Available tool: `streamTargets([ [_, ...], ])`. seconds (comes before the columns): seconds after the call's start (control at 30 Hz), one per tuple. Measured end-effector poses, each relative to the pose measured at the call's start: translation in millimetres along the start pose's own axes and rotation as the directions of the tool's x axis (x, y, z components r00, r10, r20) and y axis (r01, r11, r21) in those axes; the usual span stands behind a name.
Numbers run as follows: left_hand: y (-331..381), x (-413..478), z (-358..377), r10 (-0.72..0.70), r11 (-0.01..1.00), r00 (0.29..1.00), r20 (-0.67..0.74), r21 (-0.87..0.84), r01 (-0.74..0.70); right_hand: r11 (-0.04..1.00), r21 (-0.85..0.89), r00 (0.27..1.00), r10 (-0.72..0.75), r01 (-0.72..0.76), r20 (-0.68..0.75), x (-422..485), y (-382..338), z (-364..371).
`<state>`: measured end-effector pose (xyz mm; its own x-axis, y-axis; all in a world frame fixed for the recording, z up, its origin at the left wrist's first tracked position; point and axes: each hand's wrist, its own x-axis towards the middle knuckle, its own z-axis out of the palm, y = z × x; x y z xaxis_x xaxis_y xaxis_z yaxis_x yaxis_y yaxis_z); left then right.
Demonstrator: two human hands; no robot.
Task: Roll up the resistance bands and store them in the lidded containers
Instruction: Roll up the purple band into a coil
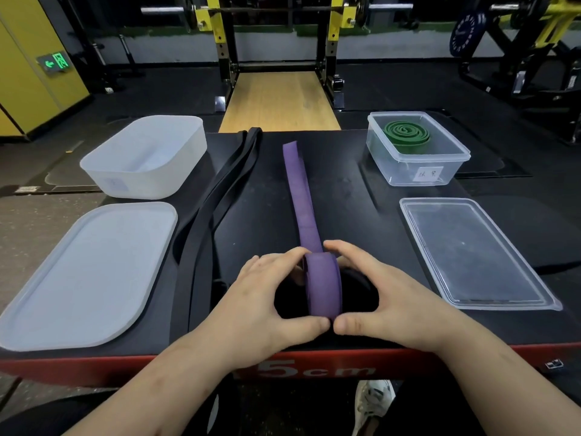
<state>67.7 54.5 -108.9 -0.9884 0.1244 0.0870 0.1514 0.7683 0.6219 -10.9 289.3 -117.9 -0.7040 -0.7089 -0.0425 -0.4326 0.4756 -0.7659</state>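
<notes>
While the left hand (270, 297) and right hand (386, 294) pinched the part-wound roll of the purple band (323, 284) on edge at the near side of the desk (361, 215), likely to stop it uncoiling, its tail lay straight ahead, and the clear container (408, 171) stood unlidded far right.

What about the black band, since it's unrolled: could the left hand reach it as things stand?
Probably yes: the black band lies uncovered just beside the left hand, though that hand grips the purple roll.
</notes>
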Motion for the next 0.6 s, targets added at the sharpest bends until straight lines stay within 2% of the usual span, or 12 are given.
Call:
streamTargets([
  [0.3,4.1,-2.5,-1.7,-0.018,1.000,0.995,0.099,-0.023,0.020,1.000,-0.022,1.000,-0.007,0.006,-0.030,0.7,-1.4,2.6],
  [0.47,1.5,1.6,-0.4,0.005,1.000,0.999,0.047,-0.014,-0.004,0.999,-0.026,0.999,-0.032,0.031,-0.041,1.6,-2.5,5.3],
  [0.6,-0.7,2.1,-0.1,-0.013,0.999,1.000,0.022,-0.031,0.013,1.000,-0.018,1.000,0.018,-0.018,0.021,0.4,-1.5,2.1],
])
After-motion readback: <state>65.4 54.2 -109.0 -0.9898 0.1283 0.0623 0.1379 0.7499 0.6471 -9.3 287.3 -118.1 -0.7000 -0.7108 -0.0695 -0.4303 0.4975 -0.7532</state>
